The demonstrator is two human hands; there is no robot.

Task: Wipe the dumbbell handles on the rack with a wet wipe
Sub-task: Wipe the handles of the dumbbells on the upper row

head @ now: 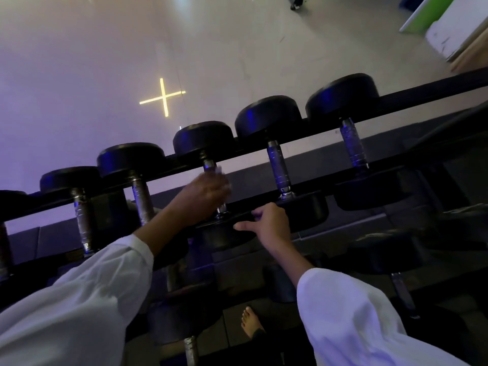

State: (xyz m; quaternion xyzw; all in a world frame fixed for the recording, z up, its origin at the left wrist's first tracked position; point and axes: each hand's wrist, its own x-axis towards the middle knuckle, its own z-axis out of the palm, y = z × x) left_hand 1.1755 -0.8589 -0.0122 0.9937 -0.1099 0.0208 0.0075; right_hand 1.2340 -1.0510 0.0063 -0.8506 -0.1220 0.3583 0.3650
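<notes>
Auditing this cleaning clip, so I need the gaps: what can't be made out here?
All in the head view:
Wet wipe: only a pale smear at the left hand, motion-blurred.
Middle dumbbell handle: mostly covered by that hand.
Right hand: fingertips curl out of sight over the front rail.
Leftmost dumbbell: cut by the left edge.

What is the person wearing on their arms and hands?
Both arms are in long, loose white sleeves with soft folds. The left sleeve and the right sleeve both end near the wrist. Purple room light tints them a little. The left hand and the right hand are bare, with no gloves. The left hand is too blurred to show small things like rings.
</notes>
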